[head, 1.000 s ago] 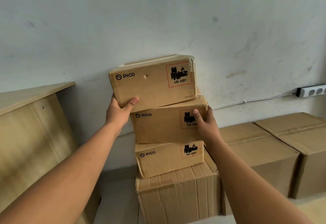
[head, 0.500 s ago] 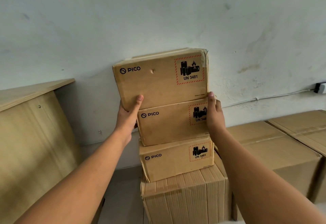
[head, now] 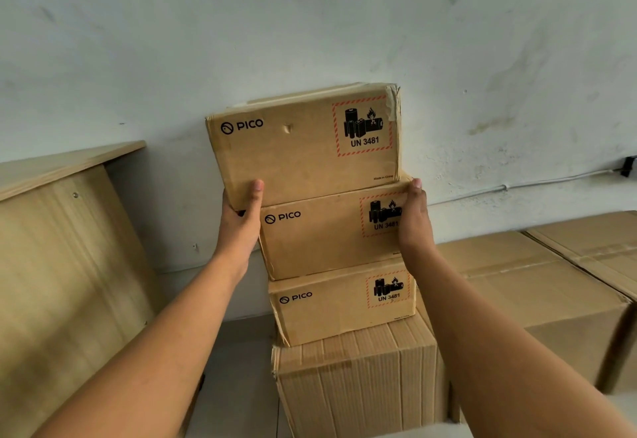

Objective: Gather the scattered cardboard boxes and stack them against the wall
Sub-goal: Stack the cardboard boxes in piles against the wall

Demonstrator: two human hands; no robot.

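Note:
A top cardboard box [head: 303,148] marked PICO and UN 3481 lies slightly tilted on a second PICO box [head: 324,237], against the pale wall [head: 310,24]. A third PICO box [head: 341,306] sits below, on a larger ribbed carton [head: 358,382]. My left hand [head: 241,224] grips the top box's lower left corner, thumb on its front face. My right hand [head: 413,220] holds its lower right corner and covers part of the second box's label.
A wooden cabinet [head: 62,265] stands at the left, close to the stack. Two big cardboard cartons [head: 537,286] sit against the wall on the right. A white cable [head: 524,184] runs along the wall to a dark plug [head: 628,165].
The top box has come down onto the second box and shifted right. My right hand moved from the second box's front to the top box's lower right corner.

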